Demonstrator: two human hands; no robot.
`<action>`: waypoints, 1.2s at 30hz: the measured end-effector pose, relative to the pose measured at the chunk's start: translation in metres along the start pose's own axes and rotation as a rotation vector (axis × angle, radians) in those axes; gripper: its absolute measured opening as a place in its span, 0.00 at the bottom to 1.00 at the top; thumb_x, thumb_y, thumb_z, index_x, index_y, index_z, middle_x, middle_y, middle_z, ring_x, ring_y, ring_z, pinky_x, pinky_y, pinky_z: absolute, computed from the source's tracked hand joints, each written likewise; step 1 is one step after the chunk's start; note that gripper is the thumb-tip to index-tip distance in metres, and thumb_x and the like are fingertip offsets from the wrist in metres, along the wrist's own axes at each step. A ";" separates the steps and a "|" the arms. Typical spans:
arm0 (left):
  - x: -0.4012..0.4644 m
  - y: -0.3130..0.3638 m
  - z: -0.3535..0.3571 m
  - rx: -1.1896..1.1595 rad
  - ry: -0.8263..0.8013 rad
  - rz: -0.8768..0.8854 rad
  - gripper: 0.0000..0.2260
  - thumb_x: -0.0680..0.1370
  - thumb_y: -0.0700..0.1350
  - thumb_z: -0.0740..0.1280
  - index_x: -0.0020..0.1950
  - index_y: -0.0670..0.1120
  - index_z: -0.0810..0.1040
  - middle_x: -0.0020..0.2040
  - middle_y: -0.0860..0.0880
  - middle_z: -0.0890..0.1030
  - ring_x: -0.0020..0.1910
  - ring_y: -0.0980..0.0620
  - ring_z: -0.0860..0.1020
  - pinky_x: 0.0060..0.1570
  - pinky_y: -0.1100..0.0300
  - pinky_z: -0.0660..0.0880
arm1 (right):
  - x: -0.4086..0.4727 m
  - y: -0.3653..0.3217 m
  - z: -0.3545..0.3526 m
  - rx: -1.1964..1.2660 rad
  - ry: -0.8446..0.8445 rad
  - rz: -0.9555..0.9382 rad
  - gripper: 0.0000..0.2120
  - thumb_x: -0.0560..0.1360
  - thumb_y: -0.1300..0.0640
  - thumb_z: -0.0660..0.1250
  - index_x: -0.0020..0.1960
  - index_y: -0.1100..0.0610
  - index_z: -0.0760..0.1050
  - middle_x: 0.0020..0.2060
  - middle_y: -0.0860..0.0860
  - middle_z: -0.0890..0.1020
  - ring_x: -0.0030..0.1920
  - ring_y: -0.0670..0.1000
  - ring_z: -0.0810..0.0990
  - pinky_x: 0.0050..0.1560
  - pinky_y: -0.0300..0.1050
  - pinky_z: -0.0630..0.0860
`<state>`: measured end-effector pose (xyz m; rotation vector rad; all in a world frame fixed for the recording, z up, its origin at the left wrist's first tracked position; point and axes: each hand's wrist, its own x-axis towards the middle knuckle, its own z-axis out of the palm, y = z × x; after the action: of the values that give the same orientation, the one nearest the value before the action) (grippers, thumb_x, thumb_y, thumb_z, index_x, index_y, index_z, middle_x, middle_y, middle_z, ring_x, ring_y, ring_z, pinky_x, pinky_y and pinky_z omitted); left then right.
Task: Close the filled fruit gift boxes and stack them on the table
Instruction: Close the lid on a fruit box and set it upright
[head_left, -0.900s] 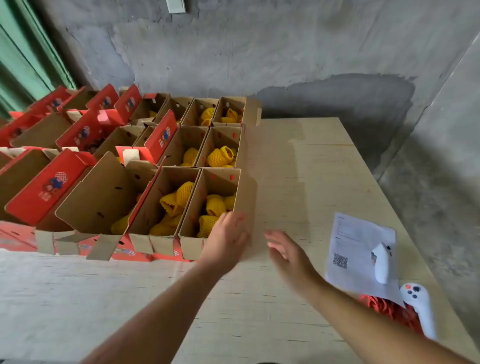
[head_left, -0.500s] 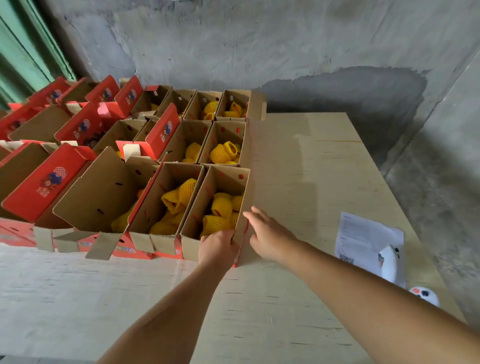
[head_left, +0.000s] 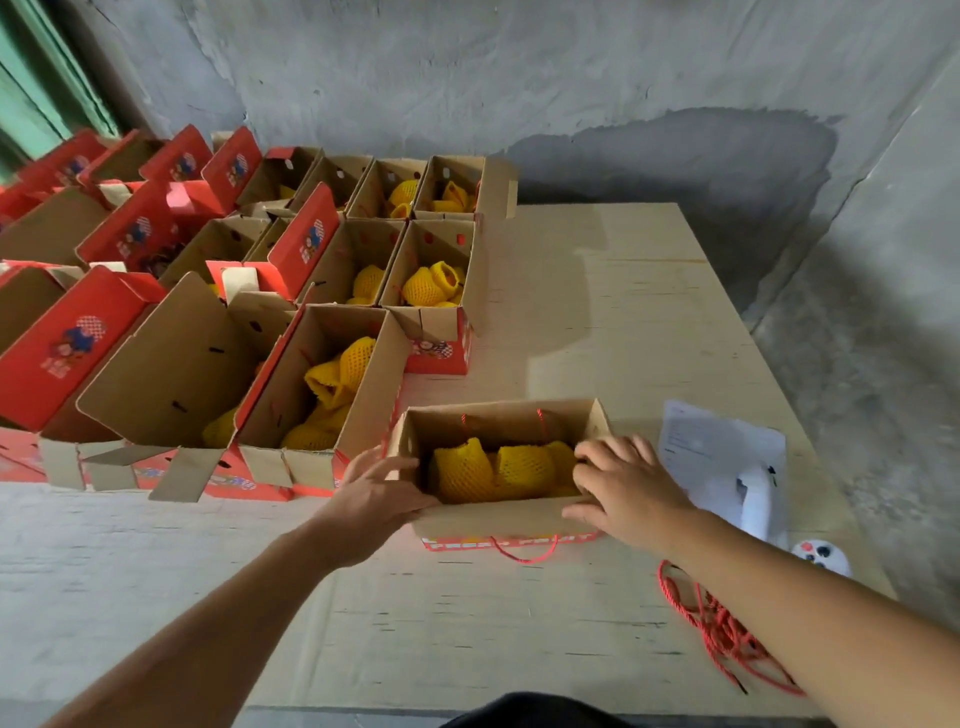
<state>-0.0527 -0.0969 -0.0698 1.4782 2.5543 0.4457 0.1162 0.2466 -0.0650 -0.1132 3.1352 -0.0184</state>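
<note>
Holding an open box (head_left: 506, 517) between both hands, I have it on the table (head_left: 597, 322) in front of me, apart from the rows of open boxes (head_left: 332, 395) to the left. My left hand (head_left: 376, 501) grips its left end, fingers curled over the rim. My right hand (head_left: 626, 480) covers the right end, thumb on the near wall, fingers hooked over the rim just beside the netted fruit (head_left: 498, 470). Paper (head_left: 717, 447) and red cord (head_left: 722, 631) lie to the right.
</note>
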 end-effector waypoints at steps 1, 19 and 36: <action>-0.004 -0.003 0.001 -0.041 0.014 -0.030 0.13 0.82 0.44 0.70 0.61 0.60 0.85 0.67 0.60 0.79 0.79 0.55 0.60 0.80 0.44 0.47 | -0.011 -0.001 0.004 -0.017 0.039 -0.026 0.22 0.78 0.33 0.62 0.47 0.52 0.80 0.57 0.48 0.80 0.63 0.56 0.77 0.65 0.55 0.65; 0.026 0.039 0.017 -1.524 0.565 -1.212 0.21 0.82 0.56 0.68 0.72 0.49 0.70 0.72 0.43 0.74 0.71 0.43 0.73 0.68 0.53 0.72 | -0.019 -0.013 0.023 1.883 0.315 1.446 0.10 0.80 0.52 0.70 0.57 0.55 0.76 0.59 0.61 0.82 0.57 0.59 0.81 0.63 0.57 0.79; 0.048 0.030 0.016 -1.236 0.242 -1.276 0.30 0.75 0.62 0.74 0.67 0.49 0.65 0.59 0.46 0.75 0.58 0.46 0.77 0.59 0.50 0.76 | -0.006 -0.055 0.006 1.288 0.413 1.236 0.22 0.77 0.49 0.73 0.65 0.52 0.68 0.63 0.55 0.72 0.59 0.54 0.74 0.58 0.52 0.73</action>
<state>-0.0478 -0.0387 -0.0749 -0.5917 1.9447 1.4834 0.1266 0.1922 -0.0704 1.7993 2.1817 -1.9776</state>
